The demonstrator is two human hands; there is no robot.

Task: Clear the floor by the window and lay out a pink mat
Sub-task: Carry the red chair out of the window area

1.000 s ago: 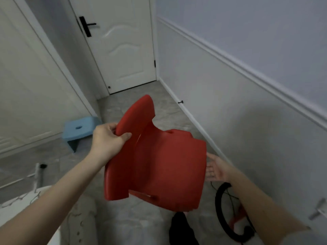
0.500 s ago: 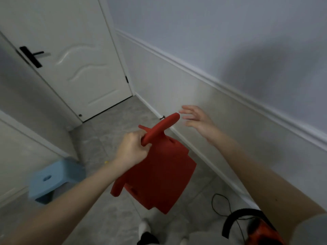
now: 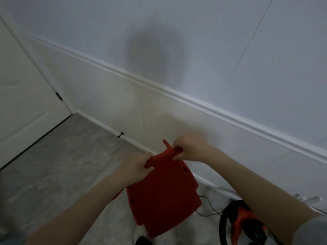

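Red plastic chair (image 3: 164, 197) held off the floor, just beside wall (image 3: 123, 112). Left hand (image 3: 136, 167) and right hand (image 3: 190, 149) both curled tight on its top edge.

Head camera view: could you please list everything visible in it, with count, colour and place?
red plastic chair: one, red, held up off the floor at centre bottom, gripped at its top edge
door: one, white, far left, black hinge on its right edge
doorstop: one, black, at the skirting right of the door
wall: one, pale grey-blue above a white rail, whitish panel below
floor: grey marbled, lower left
machine with a black hoop: one, orange and black, bottom right; type unclear
cord: one, black, on the floor by the chair
left hand: one, grips the chair's top edge
right hand: one, fingers curled round the top edge
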